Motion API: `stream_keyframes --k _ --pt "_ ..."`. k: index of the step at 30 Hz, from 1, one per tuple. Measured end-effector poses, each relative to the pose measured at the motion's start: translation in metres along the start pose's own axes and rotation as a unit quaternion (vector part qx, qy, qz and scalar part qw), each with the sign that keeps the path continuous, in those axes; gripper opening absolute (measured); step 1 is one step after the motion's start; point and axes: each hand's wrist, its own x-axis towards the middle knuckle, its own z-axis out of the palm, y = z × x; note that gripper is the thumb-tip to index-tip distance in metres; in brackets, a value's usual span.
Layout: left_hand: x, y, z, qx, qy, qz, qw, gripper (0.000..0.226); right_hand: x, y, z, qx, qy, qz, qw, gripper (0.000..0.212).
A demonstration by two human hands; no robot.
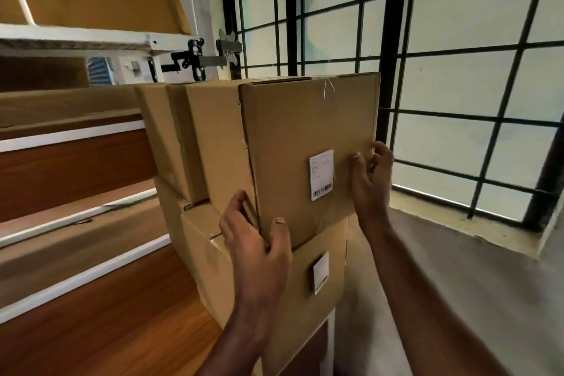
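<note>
Upper cardboard box point(305, 137) between left hand point(259, 250) and right hand point(370, 183), both tight on its edges.

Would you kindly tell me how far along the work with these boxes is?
Done: the lower box and side boxes already sit stacked on the stairs. In hand: the left hand and right hand grip the top box by its edges. Left: probably seating it squarely and letting go.
</note>
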Motion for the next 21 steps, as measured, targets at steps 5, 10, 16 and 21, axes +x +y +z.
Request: stream_keyframes --k 5,10,16,21 --pt "0.002 0.009 -0.009 -0.006 0.056 0.0 0.998 0.078 -0.008 -0.007 -0.005 0.009 0.027 -0.019 0.999 0.058" --pt "0.005 0.014 -0.027 0.003 0.054 -0.013 0.998 0.086 -0.027 -0.022 -0.003 0.009 0.035 -0.057 0.998 0.055" --pt "-0.001 0.026 -0.06 -0.003 0.058 -0.012 0.998 0.089 -0.066 -0.055 -0.004 0.005 0.021 -0.075 0.997 0.06" --pt "-0.019 0.041 -0.108 -0.048 0.04 -0.002 0.998 0.078 -0.11 -0.094 -0.005 -0.001 0.04 -0.086 0.996 0.062"
